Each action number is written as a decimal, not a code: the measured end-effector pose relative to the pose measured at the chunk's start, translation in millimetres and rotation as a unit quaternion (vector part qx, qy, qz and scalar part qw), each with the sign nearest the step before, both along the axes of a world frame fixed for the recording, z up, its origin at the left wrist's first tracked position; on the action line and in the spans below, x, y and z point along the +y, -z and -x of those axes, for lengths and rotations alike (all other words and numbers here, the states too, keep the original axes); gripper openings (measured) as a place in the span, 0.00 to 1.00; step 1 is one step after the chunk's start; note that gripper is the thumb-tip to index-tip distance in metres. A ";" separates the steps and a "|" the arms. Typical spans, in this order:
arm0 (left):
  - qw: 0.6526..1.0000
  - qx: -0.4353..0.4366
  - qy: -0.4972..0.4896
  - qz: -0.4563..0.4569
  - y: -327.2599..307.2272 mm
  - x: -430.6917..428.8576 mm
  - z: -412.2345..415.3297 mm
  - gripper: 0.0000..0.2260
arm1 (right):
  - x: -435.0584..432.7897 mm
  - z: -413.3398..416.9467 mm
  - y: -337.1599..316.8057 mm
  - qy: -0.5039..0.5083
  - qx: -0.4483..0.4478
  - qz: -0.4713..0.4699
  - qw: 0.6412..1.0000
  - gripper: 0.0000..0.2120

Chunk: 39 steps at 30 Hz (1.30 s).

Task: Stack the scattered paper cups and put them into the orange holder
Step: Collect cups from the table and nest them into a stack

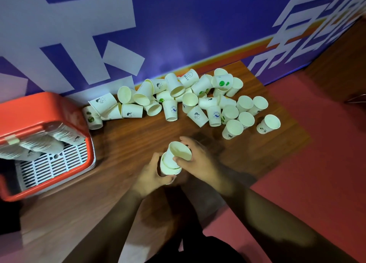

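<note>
ok so on my feed the left hand has its fingers curled round the bottom end of a short stack of paper cups. The right hand grips a top cup that sits tilted, partly nested into that stack. Both hands are off to the right of the orange holder, over the wooden table.

Inside the holder there are finished stacks lying on their sides above the white grid bottom. How many cups are in each, no idea, it's too blurry.

The loose cups spread out to the right of the holder and further back, toward the blue wall. The closest one is just beside the holder's right side; touching or not, I can't tell. Most are tipped over in a heap, and a few at the end farthest from the holder stand mouth up. Red floor shows past the table on the side away from the holder.
</note>
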<state>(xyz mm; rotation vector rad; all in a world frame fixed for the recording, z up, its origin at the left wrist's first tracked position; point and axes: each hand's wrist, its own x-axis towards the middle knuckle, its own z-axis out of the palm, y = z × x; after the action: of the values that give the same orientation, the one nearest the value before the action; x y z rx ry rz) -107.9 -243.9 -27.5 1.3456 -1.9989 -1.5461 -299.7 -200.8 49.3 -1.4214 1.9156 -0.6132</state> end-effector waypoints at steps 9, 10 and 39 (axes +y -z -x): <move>0.998 0.068 0.015 -0.004 -10.0 -4.3 17.2 0.30 | 13.4 5.1 21.6 0.085 -0.162 -0.053 0.982 0.39; 0.998 0.066 0.017 -0.012 -7.3 -2.7 22.4 0.31 | 15.6 10.4 24.0 0.089 -0.161 -0.062 0.981 0.39; 0.991 -0.127 0.004 0.045 12.6 -11.1 261.9 0.17 | 40.1 261.1 89.8 -0.056 -0.082 -0.056 0.993 0.29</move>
<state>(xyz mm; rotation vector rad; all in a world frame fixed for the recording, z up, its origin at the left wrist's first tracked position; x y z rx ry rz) -369.8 -255.0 -40.0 1.5670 -2.1940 -1.3268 -560.8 -160.7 -40.5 -1.3546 1.7024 -0.5427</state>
